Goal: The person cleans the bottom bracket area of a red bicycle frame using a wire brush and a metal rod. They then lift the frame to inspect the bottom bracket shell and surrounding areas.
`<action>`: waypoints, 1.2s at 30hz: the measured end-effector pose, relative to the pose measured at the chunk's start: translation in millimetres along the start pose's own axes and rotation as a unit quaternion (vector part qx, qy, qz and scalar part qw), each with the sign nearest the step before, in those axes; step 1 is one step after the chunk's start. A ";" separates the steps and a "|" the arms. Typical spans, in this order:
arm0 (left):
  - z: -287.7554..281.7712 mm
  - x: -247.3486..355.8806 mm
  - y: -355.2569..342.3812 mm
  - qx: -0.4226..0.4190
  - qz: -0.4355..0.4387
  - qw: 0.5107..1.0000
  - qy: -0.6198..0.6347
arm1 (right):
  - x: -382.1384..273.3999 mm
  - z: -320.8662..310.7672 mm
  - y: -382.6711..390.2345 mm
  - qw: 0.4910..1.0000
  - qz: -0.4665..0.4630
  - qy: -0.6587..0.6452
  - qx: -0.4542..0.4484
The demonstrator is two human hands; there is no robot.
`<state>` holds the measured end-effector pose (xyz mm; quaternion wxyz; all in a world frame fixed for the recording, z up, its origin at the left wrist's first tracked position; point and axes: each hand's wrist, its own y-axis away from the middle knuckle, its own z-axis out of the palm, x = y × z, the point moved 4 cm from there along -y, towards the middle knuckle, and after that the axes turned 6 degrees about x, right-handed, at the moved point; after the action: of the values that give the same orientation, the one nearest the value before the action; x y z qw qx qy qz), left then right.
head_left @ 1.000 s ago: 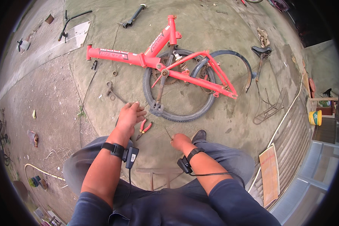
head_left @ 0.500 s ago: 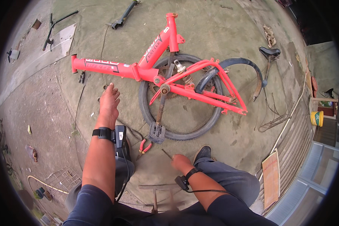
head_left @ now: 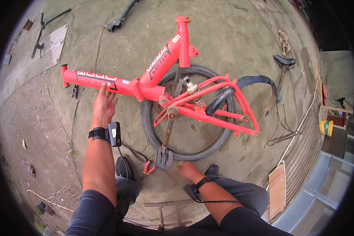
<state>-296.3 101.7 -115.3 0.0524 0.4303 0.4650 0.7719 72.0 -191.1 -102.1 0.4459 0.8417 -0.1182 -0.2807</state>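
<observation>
Red frame (head_left: 153,92): long axis sloped down rightward.
Left hand (head_left: 104,107): outstretched at frame, fingers were parted.
Right hand (head_left: 188,171): near pedal (head_left: 164,159), grip couldn't be told.

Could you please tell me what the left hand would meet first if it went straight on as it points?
The left hand would probably meet the red frame tube first; they overlap in this view, but actual contact is unclear.

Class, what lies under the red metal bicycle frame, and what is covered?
Under the red frame lies a round black-tyred wheel; greenish ground shows through it. The frame covers part of the wheel, so its hub cannot be made out.
</observation>
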 end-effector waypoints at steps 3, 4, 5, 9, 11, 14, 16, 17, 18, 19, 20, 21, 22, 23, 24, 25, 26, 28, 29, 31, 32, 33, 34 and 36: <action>4.5 0.9 -17.1 -0.034 -0.029 0.997 0.061 | -11.6 -9.5 -7.3 1.000 0.002 -0.027 0.005; 4.0 1.8 -22.5 -0.029 -0.037 0.995 0.086 | -16.5 -13.1 -9.2 0.999 -0.005 -0.042 0.010; 4.0 3.5 -27.4 -0.027 -0.026 0.995 0.091 | -21.3 -16.7 -11.2 0.998 -0.006 -0.061 0.015; 0.6 5.8 -38.3 0.006 -0.032 0.989 0.142 | -34.1 -25.2 -17.5 0.989 0.072 -0.130 -0.018; 0.1 5.3 -38.4 0.014 -0.040 0.987 0.157 | -40.3 -28.3 -20.8 0.988 0.084 -0.128 -0.025; 0.8 5.8 -34.8 0.012 -0.034 0.987 0.158 | -43.1 -30.7 -22.1 0.988 0.080 -0.130 -0.028; -1.4 6.0 -29.2 0.020 -0.025 0.987 0.160 | -39.6 -31.3 -21.3 0.988 0.078 -0.130 -0.016; -1.9 6.1 -26.2 0.017 -0.017 0.986 0.167 | -36.6 -32.2 -21.5 0.988 0.082 -0.130 -0.003; -3.3 6.6 -20.7 -0.003 -0.012 0.981 0.194 | -33.3 -32.5 -20.4 0.987 0.090 -0.134 0.007; -6.0 7.3 -15.8 -0.002 0.003 0.975 0.222 | -32.0 -32.1 -19.9 0.985 0.083 -0.151 0.010; -6.9 8.3 -8.6 -0.039 0.013 0.971 0.236 | -29.7 -33.2 -19.6 0.982 0.080 -0.169 0.014; -10.4 8.5 -2.3 -0.040 0.019 0.965 0.258 | -27.4 -34.9 -20.0 0.979 0.086 -0.184 0.016; -14.0 9.1 4.9 -0.040 0.030 0.962 0.267 | -25.9 -36.3 -18.9 0.979 0.087 -0.182 0.019; -17.1 10.6 13.1 -0.050 0.040 0.962 0.266 | -24.5 -38.5 -15.8 0.978 0.087 -0.190 0.016; -17.3 12.1 19.5 -0.069 0.045 0.957 0.277 | -23.7 -40.7 -14.9 0.975 0.101 -0.197 0.009; -18.8 16.2 27.9 -0.084 0.063 0.951 0.290 | -23.6 -42.9 -11.5 0.971 0.112 -0.213 -0.002; -18.5 18.1 34.2 -0.094 0.060 0.952 0.285 | -22.9 -47.4 -5.9 0.969 0.114 -0.220 0.002; -16.4 25.4 49.7 -0.132 0.072 0.950 0.274 | -21.4 -59.0 7.8 0.962 0.113 -0.249 0.003; -17.0 28.5 58.5 -0.134 0.070 0.948 0.281 | -19.4 -64.7 17.6 0.953 0.125 -0.277 0.000; -15.5 35.9 77.3 -0.162 0.083 0.940 0.290 | -14.1 -81.6 38.9 0.930 0.137 -0.341 -0.009; -14.3 39.7 90.5 -0.192 0.092 0.933 0.290 | -11.5 -89.1 49.2 0.924 0.156 -0.348 -0.029; -13.4 43.5 103.3 -0.221 0.101 0.926 0.288 | -11.6 -97.6 62.1 0.916 0.134 -0.376 -0.042; -14.3 46.8 116.6 -0.218 0.109 0.925 0.292 | -12.5 -110.4 74.6 0.919 0.093 -0.380 -0.045; -12.5 53.3 143.2 -0.228 0.120 0.924 0.283 | -12.9 -136.2 99.9 0.921 0.053 -0.384 -0.030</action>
<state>-292.8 38.5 24.2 -0.0771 0.2231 0.2167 0.9473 145.4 -149.5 44.9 0.4058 0.6478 -0.3160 -0.5620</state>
